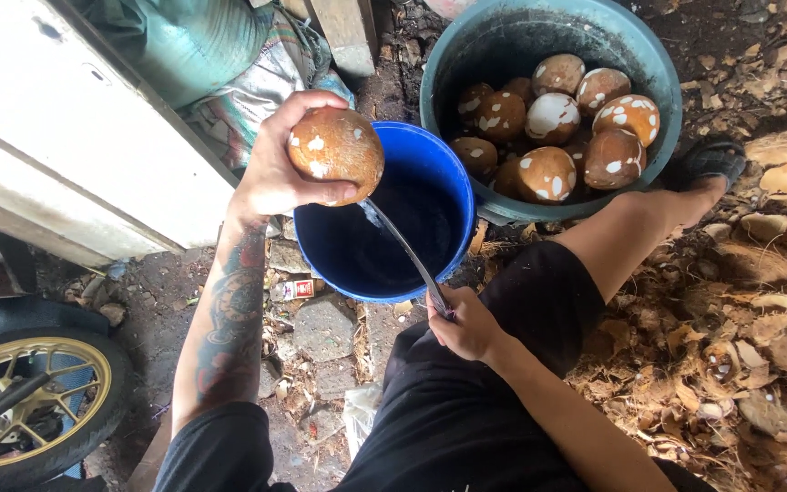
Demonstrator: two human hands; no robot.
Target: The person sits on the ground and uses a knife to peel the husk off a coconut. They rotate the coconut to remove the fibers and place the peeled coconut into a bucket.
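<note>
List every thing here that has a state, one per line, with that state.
Left hand: closed around the held coconut, raised over the bucket.
Held coconut: husked, brown with white patches, whole as far as shows.
Right hand: gripping the blade's handle.
Blade: tip touching the held coconut's underside.
Blue bucket: upright, open, inside dark; contents cannot be told.
Teal tub: upright, holding a heap of husked coconuts.

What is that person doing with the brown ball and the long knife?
It is a peeled coconut, held up in the person's left hand over a blue bucket. The right hand grips a long knife with its tip against the coconut's underside. A big teal tub just beyond holds more peeled coconuts, and husk scraps cover the ground.
</note>
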